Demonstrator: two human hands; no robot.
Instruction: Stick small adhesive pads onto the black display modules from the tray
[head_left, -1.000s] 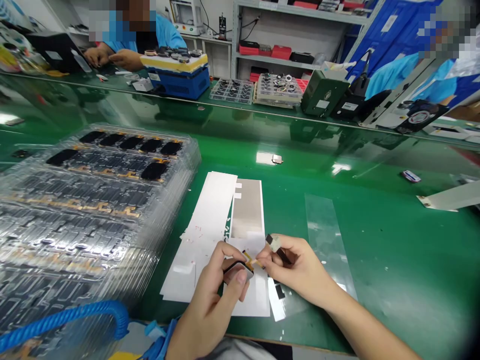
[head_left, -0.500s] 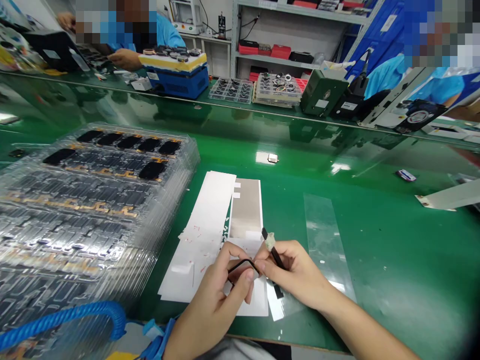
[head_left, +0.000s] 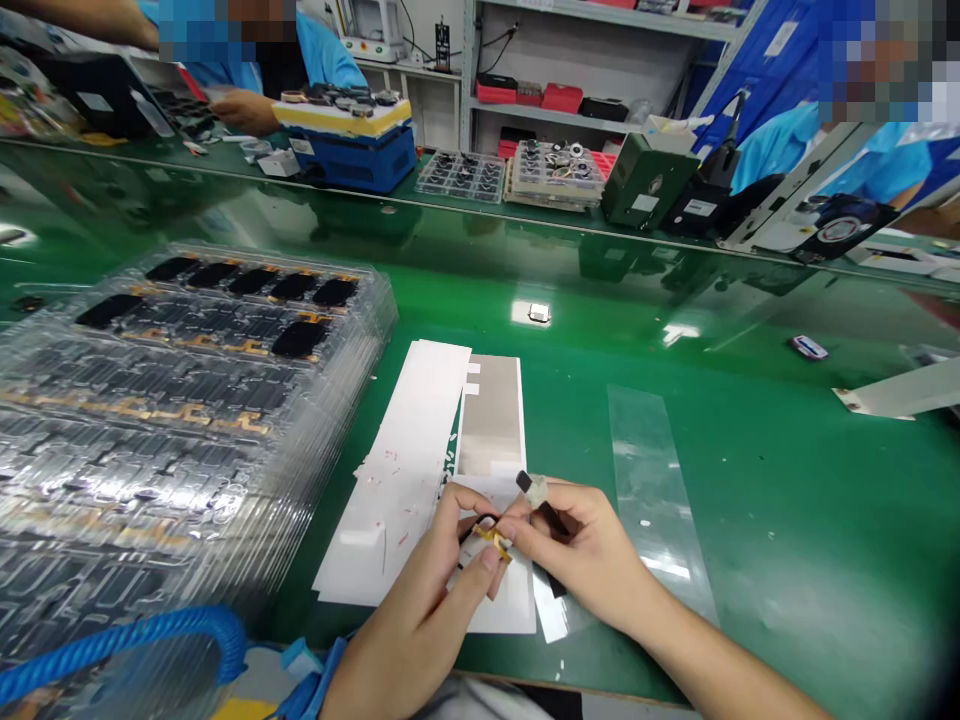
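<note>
head view: left hand (head_left: 405,600) has its fingers (head_left: 480,562) pinched on a black-rimmed part with gold flex ribbon (head_left: 493,541), held low over white liner sheets (head_left: 390,490) near the counter's (head_left: 600,686) front edge; right hand (head_left: 592,560) clamps taped tweezers (head_left: 546,507) (a close, steady grip suits such small work).

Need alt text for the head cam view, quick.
Two hands work over a green bench: the left hand holds a small black-edged part with a gold flex cable, and the right hand pinches a black tool wrapped in white. White sheets lie beneath, beside stacked clear trays of black modules.
</note>
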